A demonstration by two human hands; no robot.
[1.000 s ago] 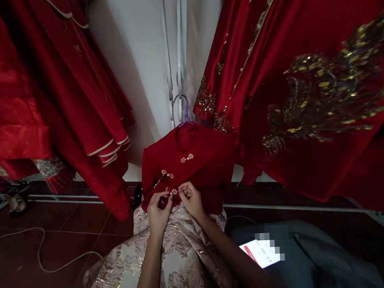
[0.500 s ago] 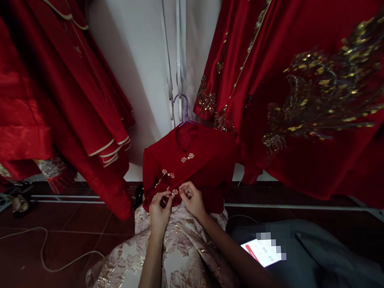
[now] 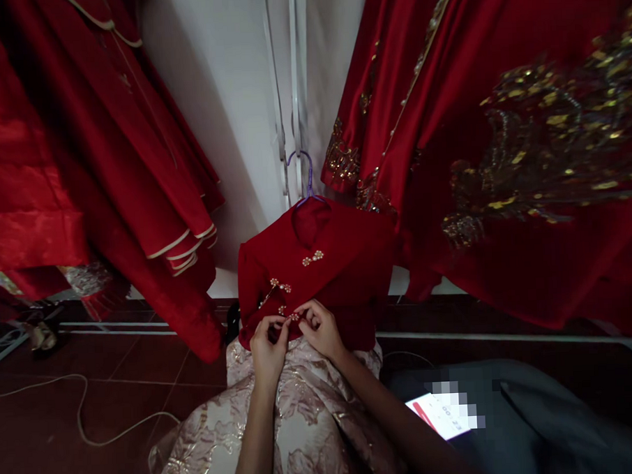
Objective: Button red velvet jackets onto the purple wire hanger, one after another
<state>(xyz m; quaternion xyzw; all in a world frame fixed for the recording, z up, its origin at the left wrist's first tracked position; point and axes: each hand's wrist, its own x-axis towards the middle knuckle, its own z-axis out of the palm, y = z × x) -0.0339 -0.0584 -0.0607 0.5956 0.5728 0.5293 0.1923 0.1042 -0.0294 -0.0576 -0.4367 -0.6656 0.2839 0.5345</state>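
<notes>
A small dark red jacket (image 3: 338,264) with pearl frog buttons hangs on a purple hanger (image 3: 306,176) in front of me. Both my hands meet at its lowest pearl button (image 3: 294,316) on the front flap. My left hand (image 3: 268,347) pinches the fabric edge beside the button, fingers closed. Thumb and fingers of my right hand (image 3: 320,329) are closed on the button from the right. Below the jacket spreads a pale pink brocade skirt (image 3: 298,433).
Long red satin gowns hang at left (image 3: 83,170), and a gold-embroidered one hangs at right (image 3: 501,152). A white wall with a metal rail (image 3: 293,91) is behind. A white cable (image 3: 83,415) lies on the dark floor. A lit phone (image 3: 444,414) rests on grey cloth at right.
The view has shifted slightly, so everything sits a little to the right. My hands stay pinched at the same lowest button with only small finger movements.
</notes>
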